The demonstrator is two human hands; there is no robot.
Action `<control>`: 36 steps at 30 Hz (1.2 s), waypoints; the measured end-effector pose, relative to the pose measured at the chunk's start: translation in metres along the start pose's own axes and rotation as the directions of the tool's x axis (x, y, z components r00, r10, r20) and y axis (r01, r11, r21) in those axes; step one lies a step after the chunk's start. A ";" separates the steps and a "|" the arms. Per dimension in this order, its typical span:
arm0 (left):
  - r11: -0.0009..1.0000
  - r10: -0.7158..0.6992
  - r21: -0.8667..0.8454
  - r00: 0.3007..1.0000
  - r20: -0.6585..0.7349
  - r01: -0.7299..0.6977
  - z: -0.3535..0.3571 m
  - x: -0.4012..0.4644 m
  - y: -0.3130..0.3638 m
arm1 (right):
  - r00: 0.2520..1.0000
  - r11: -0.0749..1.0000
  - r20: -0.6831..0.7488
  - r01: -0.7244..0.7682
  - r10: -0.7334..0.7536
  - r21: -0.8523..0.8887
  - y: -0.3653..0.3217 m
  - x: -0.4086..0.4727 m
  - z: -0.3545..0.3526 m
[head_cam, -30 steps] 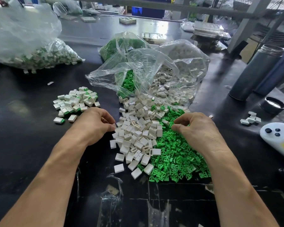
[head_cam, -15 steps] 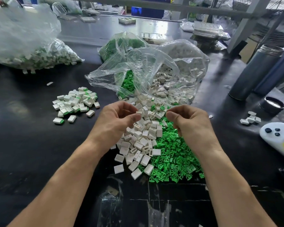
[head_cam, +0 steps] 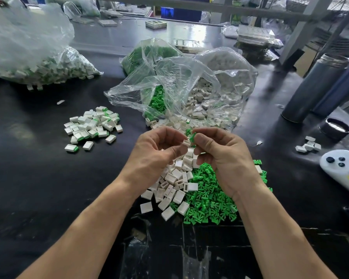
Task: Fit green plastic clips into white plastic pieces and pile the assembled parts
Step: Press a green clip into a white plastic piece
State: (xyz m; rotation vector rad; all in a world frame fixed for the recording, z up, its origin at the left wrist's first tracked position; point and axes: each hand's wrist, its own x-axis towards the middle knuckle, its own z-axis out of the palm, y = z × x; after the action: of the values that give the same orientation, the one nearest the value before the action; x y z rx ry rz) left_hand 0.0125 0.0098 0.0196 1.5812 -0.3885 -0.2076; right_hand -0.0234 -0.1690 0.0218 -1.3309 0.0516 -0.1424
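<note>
Item, as I read it: small assembled pile (head_cam: pixel 92 125) toward the tabletop's left edge, large loose heaps remaining; left hand (head_cam: pixel 155 156) pinching white piece (head_cam: pixel 186 143), right hand (head_cam: pixel 224 156) pinching green clip (head_cam: pixel 192 136), unjoined.

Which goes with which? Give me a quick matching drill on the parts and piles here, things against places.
Things:
1. green clip
2. white piece
3. assembled pile
4. loose green clips

Places:
A. on the table, beside the left forearm
B. pinched in the left hand
C. heaped under the right wrist
D. pinched in the right hand

Pairs: 1-D, 2-B, 3-A, 4-C
</note>
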 end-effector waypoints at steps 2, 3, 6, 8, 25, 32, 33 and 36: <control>1.000 0.005 -0.005 1.000 -0.005 -0.005 0.001 0.000 0.000 | 1.000 1.000 0.000 -0.003 0.003 0.002 0.001 -0.001 0.001; 1.000 0.008 -0.006 1.000 -0.008 -0.008 0.001 0.000 0.000 | 1.000 1.000 -0.001 -0.002 0.002 -0.003 0.001 -0.001 0.001; 1.000 0.016 -0.004 1.000 -0.014 -0.016 0.002 0.000 0.000 | 1.000 1.000 0.000 -0.003 0.003 -0.022 0.001 -0.001 0.002; 1.000 0.020 -0.003 1.000 -0.012 -0.020 0.002 0.000 -0.001 | 1.000 0.999 -0.009 -0.003 0.003 -0.049 0.001 -0.002 0.002; 0.999 0.016 0.046 0.994 -0.105 -0.011 0.006 -0.001 -0.003 | 0.995 0.926 -0.004 0.092 -0.100 -0.367 -0.001 -0.008 0.009; 1.000 0.023 0.006 0.991 -0.131 -0.022 0.010 -0.001 -0.005 | 0.994 0.980 -0.087 0.044 -0.062 -0.196 0.007 -0.008 0.015; 1.000 0.027 0.009 0.990 -0.137 -0.026 0.010 -0.001 -0.005 | 0.994 0.980 -0.085 0.051 -0.069 -0.192 0.007 -0.007 0.015; 0.999 0.038 0.017 0.990 -0.135 -0.036 0.010 -0.002 -0.005 | 0.993 0.983 -0.084 0.070 -0.085 -0.171 0.006 -0.008 0.015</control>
State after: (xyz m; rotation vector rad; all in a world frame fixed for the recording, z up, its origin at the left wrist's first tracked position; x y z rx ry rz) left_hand 0.0071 0.0012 0.0141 1.5908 -0.3142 -0.0690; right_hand -0.0288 -0.1519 0.0190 -1.4947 0.0900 -0.2696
